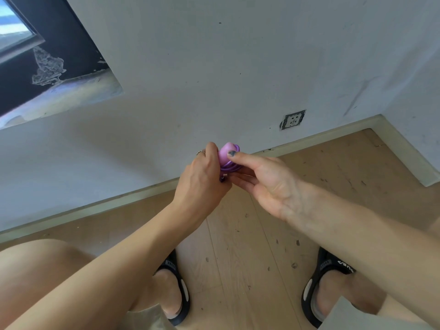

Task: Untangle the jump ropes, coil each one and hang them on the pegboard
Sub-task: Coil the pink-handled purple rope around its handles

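I find the purple rope wound into a tight coil, held in front of the wall between both hands. Left hand grips the bundle, fingers curled round it. Right hand pinches it — index finger laid over the pink handle, which stands upright. No pegboard in view.
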